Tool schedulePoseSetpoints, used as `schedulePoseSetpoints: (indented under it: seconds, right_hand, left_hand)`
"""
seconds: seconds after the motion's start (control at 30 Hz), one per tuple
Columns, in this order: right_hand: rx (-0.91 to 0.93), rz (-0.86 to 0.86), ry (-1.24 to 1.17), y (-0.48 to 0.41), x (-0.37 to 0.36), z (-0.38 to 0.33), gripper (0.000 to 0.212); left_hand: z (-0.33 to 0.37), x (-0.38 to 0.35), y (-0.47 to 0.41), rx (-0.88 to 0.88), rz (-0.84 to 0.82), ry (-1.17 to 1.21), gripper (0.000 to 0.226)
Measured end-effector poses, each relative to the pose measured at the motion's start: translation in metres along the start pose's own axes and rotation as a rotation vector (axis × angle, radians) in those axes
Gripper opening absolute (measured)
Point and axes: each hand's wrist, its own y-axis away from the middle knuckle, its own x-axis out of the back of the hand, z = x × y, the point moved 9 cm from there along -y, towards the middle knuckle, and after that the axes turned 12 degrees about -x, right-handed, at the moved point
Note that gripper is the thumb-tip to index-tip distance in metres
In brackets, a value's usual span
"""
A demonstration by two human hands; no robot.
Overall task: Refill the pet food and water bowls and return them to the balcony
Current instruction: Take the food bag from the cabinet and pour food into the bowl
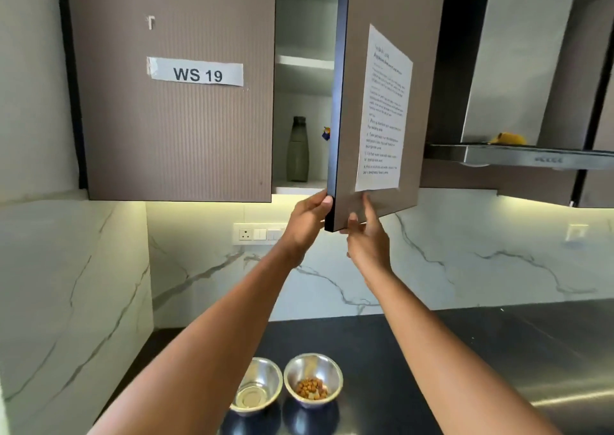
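Note:
Two small steel bowls stand side by side on the dark counter. The food bowl on the right holds brown kibble. The left bowl is partly hidden by my left forearm. Both arms are raised to an upper cabinet door that stands half open. My left hand grips its bottom corner edge. My right hand holds the same corner from the front, fingers on the door face. Inside the cabinet stands a dark grey bottle, with a small blue and orange packet mostly hidden behind the door.
A sheet of printed paper is taped to the open door. The closed door to the left bears a WS 19 label. A steel range hood hangs on the right with a yellow object on it. A socket panel sits on the marble backsplash.

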Motion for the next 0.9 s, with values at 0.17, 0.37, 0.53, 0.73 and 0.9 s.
schedulePoseSetpoints:
  seconds: [0.17,0.37,0.53,0.73,0.9]
  right_hand:
    - [0.349,0.266,0.227,0.028,0.07,-0.018,0.047]
    - [0.451,0.391,0.003,0.023,0.149,0.007,0.047]
    - [0.429,0.483,-0.106,0.008,0.223,0.039,0.023]
    - [0.379,0.394,-0.183,-0.027,0.279,0.075,0.012]
    - [0.374,0.399,-0.253,-0.034,0.3,0.098,0.016]
  left_hand:
    - [0.014,-0.033,0.007,0.042,0.037,0.087,0.03]
    - [0.035,-0.12,0.002,0.046,-0.139,0.097,0.044]
    - [0.037,-0.197,-0.003,0.028,-0.212,0.046,0.043]
    - [0.023,-0.262,-0.009,0.02,-0.169,0.016,0.039]
    - [0.018,-0.285,-0.009,0.007,-0.172,-0.035,0.041]
